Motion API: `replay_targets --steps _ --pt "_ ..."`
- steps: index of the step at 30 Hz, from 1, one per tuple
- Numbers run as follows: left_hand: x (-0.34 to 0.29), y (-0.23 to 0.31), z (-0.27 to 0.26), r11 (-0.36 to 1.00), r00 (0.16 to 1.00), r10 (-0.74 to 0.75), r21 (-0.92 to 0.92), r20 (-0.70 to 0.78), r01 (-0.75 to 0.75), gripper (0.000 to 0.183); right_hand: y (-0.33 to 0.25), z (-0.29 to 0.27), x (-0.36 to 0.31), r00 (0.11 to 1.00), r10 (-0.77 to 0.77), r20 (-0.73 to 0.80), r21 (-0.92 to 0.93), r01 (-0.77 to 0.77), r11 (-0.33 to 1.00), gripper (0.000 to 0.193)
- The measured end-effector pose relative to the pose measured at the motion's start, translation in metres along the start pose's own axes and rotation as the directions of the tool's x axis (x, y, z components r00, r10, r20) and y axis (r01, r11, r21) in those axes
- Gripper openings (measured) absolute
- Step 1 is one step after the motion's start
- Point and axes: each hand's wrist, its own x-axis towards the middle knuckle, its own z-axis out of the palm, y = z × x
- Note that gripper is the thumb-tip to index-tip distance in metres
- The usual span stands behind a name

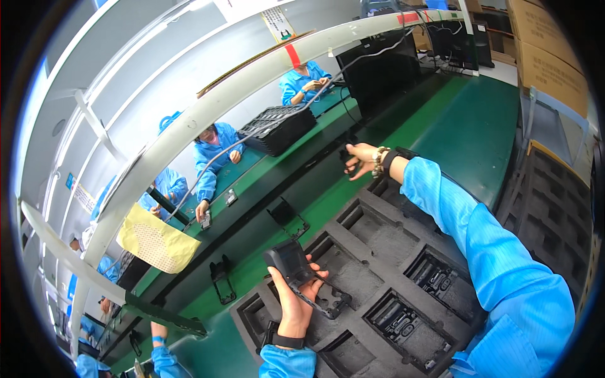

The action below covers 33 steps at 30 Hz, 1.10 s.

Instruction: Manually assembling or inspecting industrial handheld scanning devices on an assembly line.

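Observation:
My left hand (293,309) is closed around the lower part of a black plastic housing (291,259), a boxy piece with an open frame at one end. It is held tilted above a black foam tray (392,268) with rectangular pockets. Two of the pockets hold black frame-like parts, a nearer one (403,321) and a farther one (438,277). My right hand (363,156) reaches past the tray's far edge over the green belt. Its fingers are bent around a dark part (353,167), mostly hidden by the fingers.
More black housings lie along the belt, one ahead (288,217) and one to the left (222,278). A white rail (208,94) with a yellow sheet (157,239) crosses above. People in blue work beyond, near stacked black trays (277,129). Cartons (548,57) stand at right.

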Motion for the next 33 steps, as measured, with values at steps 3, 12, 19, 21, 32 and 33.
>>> replay_targets --steps 3,12,19,21,32,33 --pt "0.0 -0.001 0.001 1.0 1.0 -0.001 0.013 -0.002 0.001 0.092 0.0 -0.036 0.017 1.0 0.03 -0.001 -0.106 -0.03 0.994 0.052" --pt "0.001 0.001 -0.001 0.999 0.999 -0.036 0.032 -0.001 0.036 0.095 0.005 -0.066 0.039 0.996 -0.014 -0.083 -0.463 -0.026 0.886 0.049" --pt "0.001 0.001 0.015 0.999 0.993 -0.035 -0.001 -0.111 0.035 0.096 0.016 -0.059 0.054 0.977 -0.122 -0.174 -0.711 -0.039 0.702 0.046" --pt "-0.001 0.001 0.014 1.0 0.992 -0.012 -0.027 -0.126 0.009 0.096 0.016 -0.063 0.062 0.976 -0.096 -0.194 -0.793 -0.098 0.602 0.044" --pt "0.003 0.0 0.019 0.999 0.996 -0.033 -0.003 -0.077 0.033 0.095 0.061 -0.138 0.117 0.989 -0.064 -0.134 -0.515 -0.014 0.857 0.021" --pt "0.0 0.001 0.012 1.0 0.991 -0.011 0.005 -0.134 0.012 0.095 0.062 -0.103 0.119 1.0 -0.01 -0.027 -0.718 -0.013 0.696 0.03"
